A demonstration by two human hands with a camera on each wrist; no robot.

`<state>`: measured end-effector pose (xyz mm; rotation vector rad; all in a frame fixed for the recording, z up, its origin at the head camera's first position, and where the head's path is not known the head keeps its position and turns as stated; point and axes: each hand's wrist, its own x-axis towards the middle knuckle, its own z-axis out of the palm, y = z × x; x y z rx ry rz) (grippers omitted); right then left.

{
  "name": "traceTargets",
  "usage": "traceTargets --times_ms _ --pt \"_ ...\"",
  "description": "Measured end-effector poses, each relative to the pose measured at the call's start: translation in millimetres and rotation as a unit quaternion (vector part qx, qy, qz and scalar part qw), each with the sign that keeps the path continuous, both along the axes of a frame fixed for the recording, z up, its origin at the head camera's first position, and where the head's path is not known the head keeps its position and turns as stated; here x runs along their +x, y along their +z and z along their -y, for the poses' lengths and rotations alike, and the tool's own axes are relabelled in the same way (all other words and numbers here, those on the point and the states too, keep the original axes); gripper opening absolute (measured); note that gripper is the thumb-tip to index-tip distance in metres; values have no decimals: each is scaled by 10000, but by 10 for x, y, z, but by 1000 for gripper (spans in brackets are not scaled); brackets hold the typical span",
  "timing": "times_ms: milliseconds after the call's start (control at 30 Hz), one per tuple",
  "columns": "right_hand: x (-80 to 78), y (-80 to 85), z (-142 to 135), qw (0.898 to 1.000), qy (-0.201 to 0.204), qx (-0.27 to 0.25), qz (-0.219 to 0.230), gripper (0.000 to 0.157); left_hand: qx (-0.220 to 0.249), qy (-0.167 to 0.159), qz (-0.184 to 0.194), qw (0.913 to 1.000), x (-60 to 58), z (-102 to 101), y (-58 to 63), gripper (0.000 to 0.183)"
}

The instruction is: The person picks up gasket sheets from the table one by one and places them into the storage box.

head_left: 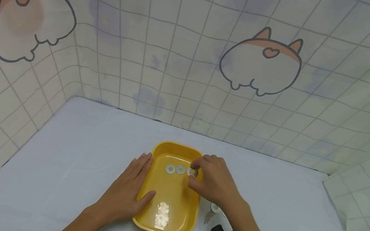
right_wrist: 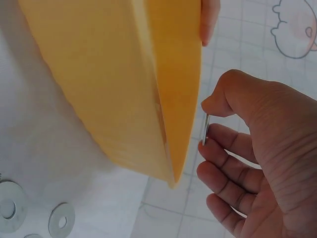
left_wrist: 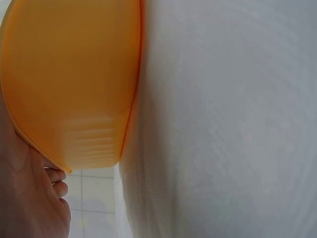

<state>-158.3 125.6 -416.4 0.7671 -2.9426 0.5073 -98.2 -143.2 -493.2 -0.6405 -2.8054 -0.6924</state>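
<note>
Pinching a washer (head_left: 189, 171) by its rim, perhaps for control, my right hand (head_left: 214, 180) hangs over the yellow tray (head_left: 171, 195), midway between the tabletop's (head_left: 90, 148) side edges; my left hand (head_left: 123, 193) lies straight-fingered along its left rim, probably to steady it.

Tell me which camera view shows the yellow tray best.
The head view: it shows the yellow tray from above, inner floor and most of its rim, though the left hand and right hand cover parts. Both wrist views show mainly its outside, cut off by the frame, inner floor hidden.
</note>
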Motion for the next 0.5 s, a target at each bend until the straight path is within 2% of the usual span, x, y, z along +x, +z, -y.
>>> traceTargets --times_ms 500 --pt "-34 -10 119 9996 258 -54 -52 22 3 -3 300 9996 6 10 35 88"
